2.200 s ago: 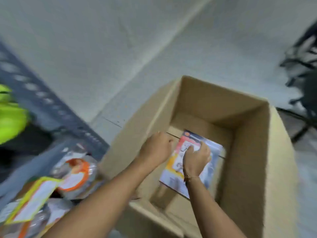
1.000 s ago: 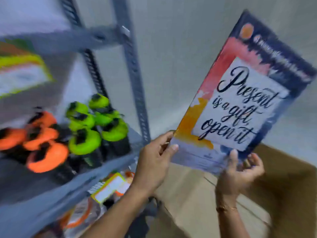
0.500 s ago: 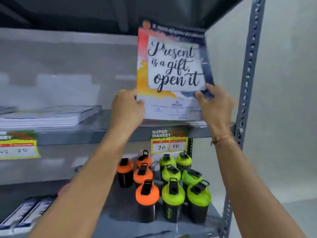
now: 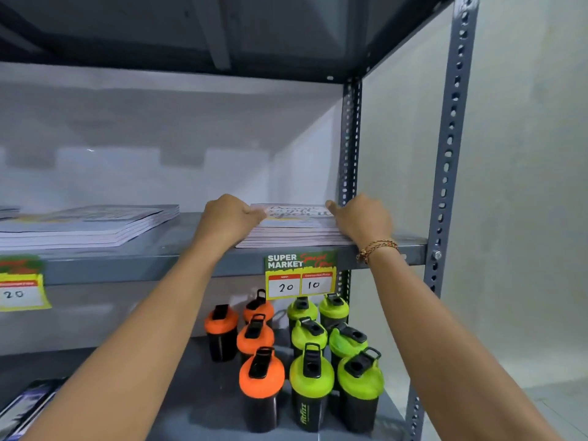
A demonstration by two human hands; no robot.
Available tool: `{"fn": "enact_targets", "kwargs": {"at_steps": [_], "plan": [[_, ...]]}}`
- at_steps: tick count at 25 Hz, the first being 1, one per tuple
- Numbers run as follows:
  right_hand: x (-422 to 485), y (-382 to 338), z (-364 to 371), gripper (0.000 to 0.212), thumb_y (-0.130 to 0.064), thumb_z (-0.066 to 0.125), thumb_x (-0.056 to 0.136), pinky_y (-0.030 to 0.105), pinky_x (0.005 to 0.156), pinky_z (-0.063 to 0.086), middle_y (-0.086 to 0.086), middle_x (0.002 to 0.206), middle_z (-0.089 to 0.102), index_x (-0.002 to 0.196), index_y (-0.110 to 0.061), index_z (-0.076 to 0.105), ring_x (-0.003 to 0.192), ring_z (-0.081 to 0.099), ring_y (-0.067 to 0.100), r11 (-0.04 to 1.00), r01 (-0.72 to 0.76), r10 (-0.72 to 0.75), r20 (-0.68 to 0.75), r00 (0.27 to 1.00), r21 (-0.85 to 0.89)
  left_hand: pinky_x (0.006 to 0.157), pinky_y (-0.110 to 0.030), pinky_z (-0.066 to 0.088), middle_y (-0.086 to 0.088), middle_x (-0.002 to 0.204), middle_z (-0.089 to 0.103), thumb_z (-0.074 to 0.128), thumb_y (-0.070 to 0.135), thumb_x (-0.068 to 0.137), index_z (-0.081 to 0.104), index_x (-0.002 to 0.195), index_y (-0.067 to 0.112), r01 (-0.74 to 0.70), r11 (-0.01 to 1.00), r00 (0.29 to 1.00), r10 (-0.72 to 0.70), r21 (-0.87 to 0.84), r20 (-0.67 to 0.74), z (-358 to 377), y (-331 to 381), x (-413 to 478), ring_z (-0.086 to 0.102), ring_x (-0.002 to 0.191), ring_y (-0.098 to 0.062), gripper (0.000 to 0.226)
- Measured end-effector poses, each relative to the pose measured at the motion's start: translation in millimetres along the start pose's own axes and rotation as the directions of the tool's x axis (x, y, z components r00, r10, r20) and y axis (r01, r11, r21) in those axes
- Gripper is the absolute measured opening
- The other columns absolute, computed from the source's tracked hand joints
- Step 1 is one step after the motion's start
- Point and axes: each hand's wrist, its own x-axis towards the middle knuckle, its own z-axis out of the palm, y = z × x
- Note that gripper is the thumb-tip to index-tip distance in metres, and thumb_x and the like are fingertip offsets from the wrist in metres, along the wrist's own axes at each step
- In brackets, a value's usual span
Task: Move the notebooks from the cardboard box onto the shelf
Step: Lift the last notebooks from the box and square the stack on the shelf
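Observation:
The notebook [image 4: 296, 214] with the "Present is a gift, open it" cover lies flat on top of a stack of notebooks [image 4: 292, 238] at the right end of the grey metal shelf [image 4: 191, 261]. My left hand [image 4: 230, 219] presses against the stack's left edge, thumb on the top cover. On the right edge, my right hand [image 4: 362, 219] grips the same way, a thread bracelet on its wrist. The cardboard box is out of view.
A second notebook stack [image 4: 95, 224] lies further left on the same shelf. A price tag [image 4: 300, 275] hangs from the shelf's front lip. Orange-lidded bottles [image 4: 261, 374] and green-lidded bottles [image 4: 311, 374] stand on the shelf below. A perforated upright post [image 4: 448, 154] stands at the right.
The notebook came out of the box, went up in front of the shelf held upright, and now lies flat on the right stack with both hands at its sides.

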Motion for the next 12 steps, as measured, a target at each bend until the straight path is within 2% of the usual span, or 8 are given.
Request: {"fn": "enact_targets", "kwargs": {"at_steps": [2, 4, 6, 7, 8, 10, 12], "plan": [[0.2, -3.5, 2.4, 0.058, -0.059, 0.048, 0.085, 0.038, 0.078, 0.051, 0.020, 0.102, 0.068, 0.089, -0.003, 0.063, 0.096, 0.063, 0.038, 1.000, 0.023, -0.023, 0.013, 1.000, -0.003, 0.056, -0.025, 0.041, -0.010, 0.100, 0.075, 0.071, 0.037, 0.080, 0.078, 0.092, 0.008, -0.027, 1.000, 1.000, 0.027, 0.003, 0.016, -2.2, 2.4, -7.7, 0.065, 0.089, -0.020, 0.032], [-0.5, -3.4, 2.7, 0.060, -0.061, 0.047, 0.086, 0.034, 0.068, 0.046, 0.019, 0.091, 0.067, 0.079, -0.003, 0.061, 0.087, 0.062, 0.036, 0.999, 0.045, -0.045, 0.023, 0.999, 0.018, 0.050, -0.018, 0.032, -0.012, 0.110, 0.074, 0.074, 0.031, 0.078, 0.078, 0.094, 0.007, -0.049, 0.999, 0.999, 0.049, 0.024, 0.002, -2.7, -0.1, -8.0, 0.066, 0.101, -0.022, 0.029], [-8.4, 1.5, -5.3, 0.063, -0.061, 0.046, 0.086, 0.030, 0.061, 0.039, 0.015, 0.067, 0.059, 0.056, -0.006, 0.046, 0.072, 0.056, 0.032, 0.996, 0.082, -0.083, 0.022, 0.996, 0.031, 0.048, -0.015, 0.031, -0.012, 0.105, 0.075, 0.075, 0.031, 0.077, 0.077, 0.093, 0.004, -0.049, 0.998, 0.999, 0.049, 0.043, 0.000, -3.7, -1.6, -8.5, 0.064, 0.093, -0.023, 0.032], [-13.5, 6.6, -10.9, 0.065, -0.060, 0.047, 0.086, 0.029, 0.060, 0.037, 0.014, 0.058, 0.053, 0.052, -0.005, 0.042, 0.068, 0.053, 0.031, 0.993, 0.120, -0.120, 0.040, 0.992, 0.020, 0.048, -0.015, 0.031, -0.012, 0.099, 0.076, 0.075, 0.032, 0.077, 0.078, 0.092, 0.004, -0.057, 0.997, 0.998, 0.057, 0.047, 0.004, -4.3, -2.5, -9.2, 0.061, 0.085, -0.022, 0.032], [-17.9, 13.2, -15.9, 0.066, -0.058, 0.049, 0.086, 0.029, 0.059, 0.037, 0.017, 0.056, 0.052, 0.052, -0.001, 0.046, 0.066, 0.053, 0.033, 0.986, 0.165, -0.165, 0.068, 0.984, 0.016, 0.050, -0.016, 0.032, -0.011, 0.092, 0.076, 0.076, 0.032, 0.076, 0.078, 0.091, 0.005, -0.068, 0.996, 0.998, 0.068, 0.053, 0.011, -4.5, -3.9, -10.2, 0.059, 0.080, -0.019, 0.031], [-24.2, 26.2, -25.0, 0.062, -0.055, 0.056, 0.084, 0.033, 0.063, 0.046, 0.027, 0.075, 0.067, 0.073, 0.006, 0.064, 0.077, 0.062, 0.039, 0.966, 0.253, -0.259, 0.121, 0.958, 0.058, 0.052, -0.019, 0.034, -0.011, 0.088, 0.076, 0.077, 0.030, 0.075, 0.079, 0.090, 0.007, -0.104, 0.992, 0.995, 0.103, 0.067, 0.011, -5.0, -5.2, -13.1, 0.056, 0.077, -0.017, 0.027], [-26.2, 34.0, -31.8, 0.053, -0.049, 0.064, 0.080, 0.038, 0.081, 0.054, 0.025, 0.102, 0.071, 0.096, 0.001, 0.070, 0.097, 0.064, 0.036, 0.947, 0.302, -0.315, 0.141, 0.938, 0.108, 0.056, -0.024, 0.036, -0.015, 0.092, 0.077, 0.077, 0.028, 0.075, 0.079, 0.090, 0.008, -0.122, 0.989, 0.992, 0.124, 0.083, -0.015, -4.4, -6.2, -13.0, 0.056, 0.079, -0.017, 0.025]]}}
